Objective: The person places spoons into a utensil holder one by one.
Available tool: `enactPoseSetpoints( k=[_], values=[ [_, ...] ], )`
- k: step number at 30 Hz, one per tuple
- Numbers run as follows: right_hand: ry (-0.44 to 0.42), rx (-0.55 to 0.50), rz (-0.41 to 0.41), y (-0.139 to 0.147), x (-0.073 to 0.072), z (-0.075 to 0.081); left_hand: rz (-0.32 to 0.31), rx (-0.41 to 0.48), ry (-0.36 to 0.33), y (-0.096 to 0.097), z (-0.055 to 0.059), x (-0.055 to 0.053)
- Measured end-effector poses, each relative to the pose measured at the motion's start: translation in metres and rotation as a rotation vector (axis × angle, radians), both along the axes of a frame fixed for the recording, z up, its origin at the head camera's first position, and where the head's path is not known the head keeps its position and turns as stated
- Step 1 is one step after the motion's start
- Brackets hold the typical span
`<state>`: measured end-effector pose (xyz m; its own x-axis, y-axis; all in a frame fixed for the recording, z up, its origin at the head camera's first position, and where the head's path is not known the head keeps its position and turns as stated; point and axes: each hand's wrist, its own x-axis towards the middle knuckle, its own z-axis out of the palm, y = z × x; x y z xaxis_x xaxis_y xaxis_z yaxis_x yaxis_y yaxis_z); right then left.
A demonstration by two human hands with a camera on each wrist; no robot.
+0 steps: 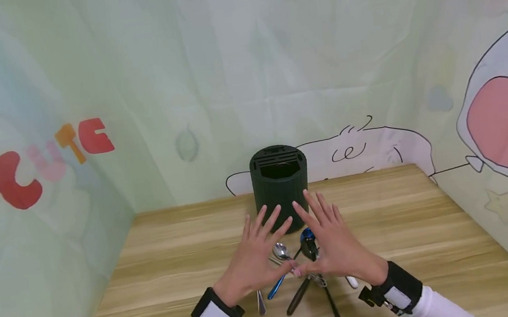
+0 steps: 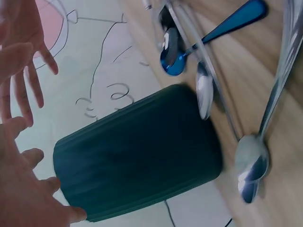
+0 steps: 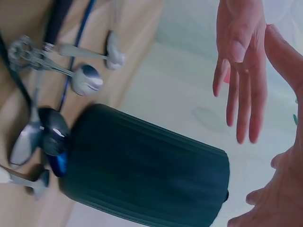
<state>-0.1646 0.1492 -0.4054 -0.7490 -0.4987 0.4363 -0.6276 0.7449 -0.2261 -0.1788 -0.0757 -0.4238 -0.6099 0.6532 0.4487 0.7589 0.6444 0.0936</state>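
My left hand (image 1: 256, 255) and right hand (image 1: 341, 248) are held over a pile of spoons, fingers spread, holding nothing. Their thumb tips come close together in the head view; whether they touch I cannot tell. Behind them stands a dark green utensil holder (image 1: 281, 194), upright, with a slotted top. Among the crossed spoons are a silver spoon (image 1: 280, 250), a blue spoon (image 2: 239, 20) and a black spoon (image 1: 309, 250). An ornate-handled silver spoon (image 3: 86, 79) shows in the right wrist view. The hands hide part of the pile in the head view.
The wooden table (image 1: 168, 271) extends to both sides of the pile. A pale printed cloth (image 1: 227, 78) hangs behind and beside it, close behind the holder. A white handle (image 1: 352, 282) sticks out below my right hand.
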Motion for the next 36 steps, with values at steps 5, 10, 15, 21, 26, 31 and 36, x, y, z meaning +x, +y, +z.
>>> enactPoseSetpoints(
  k=[5,10,15,21,26,31,36],
  values=[
    [-0.048,0.02,-0.018,0.002,0.007,-0.015,-0.006,-0.075,-0.017,0.007,-0.013,0.002],
    [-0.116,0.04,-0.048,0.004,0.013,-0.035,-0.004,-0.118,-0.057,0.012,-0.032,0.002],
    [-0.217,0.055,-0.096,0.007,0.017,-0.055,-0.003,-0.141,-0.133,0.016,-0.049,-0.002],
    [-0.339,0.104,-0.156,0.007,0.018,-0.071,-0.004,-0.163,-0.23,0.018,-0.062,-0.008],
    [-0.414,0.083,-0.165,0.007,0.017,-0.077,-0.013,-0.189,-0.27,0.02,-0.063,-0.012],
    [-0.423,0.11,-0.157,0.005,0.015,-0.082,-0.044,-0.213,-0.274,0.023,-0.063,-0.014],
    [-0.383,0.133,-0.16,0.003,0.013,-0.084,-0.052,-0.237,-0.254,0.027,-0.064,-0.016]
  ],
)
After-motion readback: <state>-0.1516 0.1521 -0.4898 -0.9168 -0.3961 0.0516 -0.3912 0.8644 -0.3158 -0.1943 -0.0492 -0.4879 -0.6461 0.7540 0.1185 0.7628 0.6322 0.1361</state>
